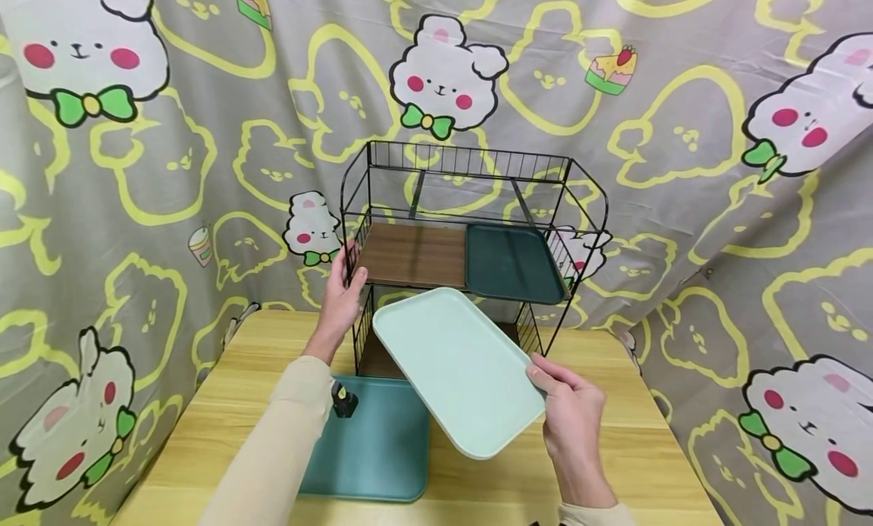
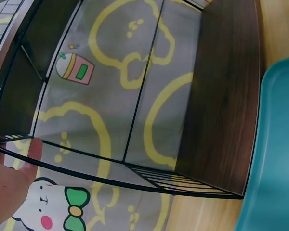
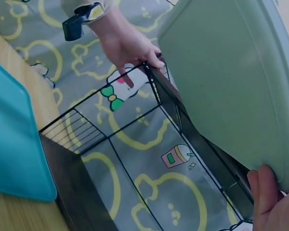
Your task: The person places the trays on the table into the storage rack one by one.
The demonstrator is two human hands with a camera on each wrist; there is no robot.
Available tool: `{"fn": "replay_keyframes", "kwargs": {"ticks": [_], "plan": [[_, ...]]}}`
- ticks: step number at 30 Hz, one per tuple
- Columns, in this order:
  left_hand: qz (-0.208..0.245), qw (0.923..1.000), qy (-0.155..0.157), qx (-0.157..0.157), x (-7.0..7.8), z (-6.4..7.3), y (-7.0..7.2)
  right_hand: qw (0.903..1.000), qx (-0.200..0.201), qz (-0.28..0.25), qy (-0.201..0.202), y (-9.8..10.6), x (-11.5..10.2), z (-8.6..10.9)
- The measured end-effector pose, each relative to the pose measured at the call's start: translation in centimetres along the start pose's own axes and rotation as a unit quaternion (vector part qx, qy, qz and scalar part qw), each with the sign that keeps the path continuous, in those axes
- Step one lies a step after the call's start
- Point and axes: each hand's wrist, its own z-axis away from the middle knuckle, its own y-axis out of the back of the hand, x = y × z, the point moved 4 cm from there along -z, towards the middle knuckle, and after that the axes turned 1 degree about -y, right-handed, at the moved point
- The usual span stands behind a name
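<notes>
Left hand (image 1: pixel 341 302) grips the rack (image 1: pixel 417 194), right hand (image 1: pixel 573 416) a pale tray (image 1: pixel 457 371) (dark tray (image 1: pixel 513 262) half covering the shelf (image 1: pixel 412 253), teal tray (image 1: pixel 385 446) below).

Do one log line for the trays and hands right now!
left hand: grips rack; right hand: holds pale green tray, tilted; dark green tray: on rack, right side; teal tray: on table

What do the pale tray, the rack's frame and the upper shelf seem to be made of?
Pale tray: probably plastic, smooth and matt; even colour, moulded-looking rounded edge.
Frame: likely metal with a black coating, since the bars are thin and neatly bent.
Upper shelf: brown with wood grain, low sheen; real wood or printed board, I cannot tell.
</notes>
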Motion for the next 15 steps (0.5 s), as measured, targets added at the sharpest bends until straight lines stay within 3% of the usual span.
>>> {"fn": "replay_keyframes", "kwargs": {"ticks": [6, 15], "plan": [[0.021, 0.9997, -0.010, -0.008, -0.1, -0.3, -0.1, 0.9994, 0.004, -0.032, 0.014, -0.9, -0.6, 1.0], [0.044, 0.9986, -0.024, -0.016, 0.2, -0.1, -0.1, 0.9954, 0.046, -0.074, 0.039, -3.4, -1.1, 1.8]]}}
